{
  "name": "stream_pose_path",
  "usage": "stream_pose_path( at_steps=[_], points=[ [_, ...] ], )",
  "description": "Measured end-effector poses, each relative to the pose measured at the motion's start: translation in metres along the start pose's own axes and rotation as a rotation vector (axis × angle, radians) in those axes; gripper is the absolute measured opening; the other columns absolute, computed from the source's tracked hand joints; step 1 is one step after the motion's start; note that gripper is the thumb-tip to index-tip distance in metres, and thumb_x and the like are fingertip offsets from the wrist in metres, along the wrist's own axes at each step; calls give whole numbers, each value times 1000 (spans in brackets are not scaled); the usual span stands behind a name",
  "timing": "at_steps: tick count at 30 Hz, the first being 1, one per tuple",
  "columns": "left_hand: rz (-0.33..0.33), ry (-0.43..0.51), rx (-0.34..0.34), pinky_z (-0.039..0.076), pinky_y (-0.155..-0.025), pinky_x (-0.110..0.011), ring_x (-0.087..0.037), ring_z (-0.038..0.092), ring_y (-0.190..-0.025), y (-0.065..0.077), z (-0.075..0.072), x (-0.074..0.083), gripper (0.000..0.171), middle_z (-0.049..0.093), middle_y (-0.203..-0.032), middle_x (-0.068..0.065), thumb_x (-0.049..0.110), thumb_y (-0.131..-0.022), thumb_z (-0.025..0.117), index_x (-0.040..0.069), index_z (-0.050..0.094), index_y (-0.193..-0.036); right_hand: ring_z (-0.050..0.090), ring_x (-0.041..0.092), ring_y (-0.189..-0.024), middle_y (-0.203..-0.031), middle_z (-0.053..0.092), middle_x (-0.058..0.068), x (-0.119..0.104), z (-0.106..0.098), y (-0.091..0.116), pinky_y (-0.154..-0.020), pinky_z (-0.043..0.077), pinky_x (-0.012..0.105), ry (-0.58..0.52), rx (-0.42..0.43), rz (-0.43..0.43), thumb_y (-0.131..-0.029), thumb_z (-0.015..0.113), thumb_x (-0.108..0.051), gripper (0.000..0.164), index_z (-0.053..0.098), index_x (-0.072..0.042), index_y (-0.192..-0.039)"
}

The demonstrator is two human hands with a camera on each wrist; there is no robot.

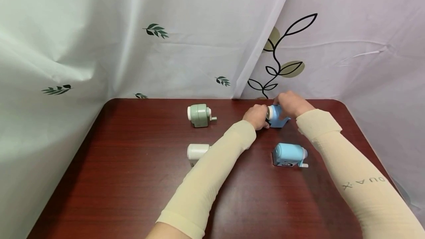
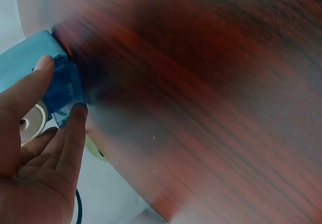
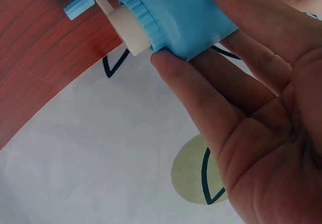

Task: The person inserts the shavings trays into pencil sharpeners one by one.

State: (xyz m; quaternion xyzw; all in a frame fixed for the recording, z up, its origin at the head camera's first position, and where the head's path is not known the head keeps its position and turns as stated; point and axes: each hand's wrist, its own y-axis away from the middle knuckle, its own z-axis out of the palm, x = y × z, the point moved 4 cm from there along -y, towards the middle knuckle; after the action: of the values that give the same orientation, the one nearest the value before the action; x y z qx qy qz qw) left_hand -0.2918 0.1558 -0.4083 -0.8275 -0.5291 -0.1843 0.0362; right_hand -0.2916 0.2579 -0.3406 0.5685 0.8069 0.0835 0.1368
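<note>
At the back right of the table, both hands are on a blue crank pencil sharpener [image 1: 278, 121]. My left hand [image 1: 256, 116] pinches its dark see-through shavings drawer [image 2: 66, 90] between thumb and fingers. From the other side, my right hand [image 1: 290, 104] holds the blue body [image 3: 176, 17] with thumb and fingers. The crank [image 3: 80, 5] sticks out past the right fingers, touched by none of them. A round cream pencil-hole face [image 2: 34, 122] shows beside the left fingers. Whether the drawer is fully in or partly out is hard to tell.
A light blue sharpener [image 1: 289, 152] stands nearer on the right. A green sharpener [image 1: 200, 115] stands at the back middle, and a white one [image 1: 197, 151] in front of it is partly hidden by the left sleeve. A white curtain [image 1: 186, 62] hangs behind the table [image 1: 119, 180].
</note>
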Motion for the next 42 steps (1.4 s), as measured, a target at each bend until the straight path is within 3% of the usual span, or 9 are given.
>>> stream_pose_path(
  at_steps=[11,24,35,42],
  points=[
    [-26,18,26,54,-83,-27,-17,68,-102,1,2,3,74,66,-121,-5,31,-83,85,10,46,-142,64,40,-102,-116,65,28,-2,-1,1,-86,55,47,-1,14,-3,-72,87,2,51,66,12,-117],
    [-65,59,-7,54,-80,-25,-16,67,-98,-4,1,3,69,65,-120,-3,33,-82,85,12,48,-136,64,40,-101,-115,66,29,-2,-2,1,-85,55,48,-4,11,-18,-72,87,2,51,66,12,-117],
    [-68,55,17,54,-83,-25,-16,67,-102,-3,3,8,67,65,-122,-3,33,-83,84,13,49,-136,64,40,-100,-113,66,28,-3,-3,2,-85,55,49,-11,22,-25,-71,86,3,49,67,12,-116],
    [-84,99,10,53,-84,-25,-16,66,-102,-4,4,7,70,64,-122,-4,33,-82,85,13,48,-138,65,39,-99,-113,66,29,-3,-2,2,-84,55,48,-15,13,-30,-72,87,2,49,67,12,-115]
  ],
)
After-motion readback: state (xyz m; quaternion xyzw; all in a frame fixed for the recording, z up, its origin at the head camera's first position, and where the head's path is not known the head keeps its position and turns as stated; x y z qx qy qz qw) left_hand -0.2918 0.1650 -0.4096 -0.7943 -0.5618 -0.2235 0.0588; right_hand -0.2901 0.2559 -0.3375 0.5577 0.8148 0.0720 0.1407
